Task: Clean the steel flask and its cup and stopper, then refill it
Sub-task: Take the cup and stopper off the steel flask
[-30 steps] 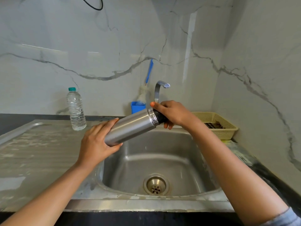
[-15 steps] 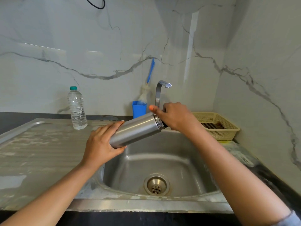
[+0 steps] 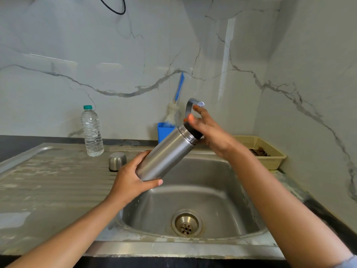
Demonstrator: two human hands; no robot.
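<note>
- Left hand clamped round the base of the tilted steel flask, above the sink.
- Right hand against its black stopper; grip unclear.
- Cup upside down on the tabletop, left.
- Blue tub holds a brush.

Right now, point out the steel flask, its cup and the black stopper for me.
steel flask (image 3: 168, 153): head view, middle of its tilted steel body.
cup (image 3: 117, 160): head view, its rounded side wall.
black stopper (image 3: 193, 130): head view, black band at the flask's mouth.
</note>
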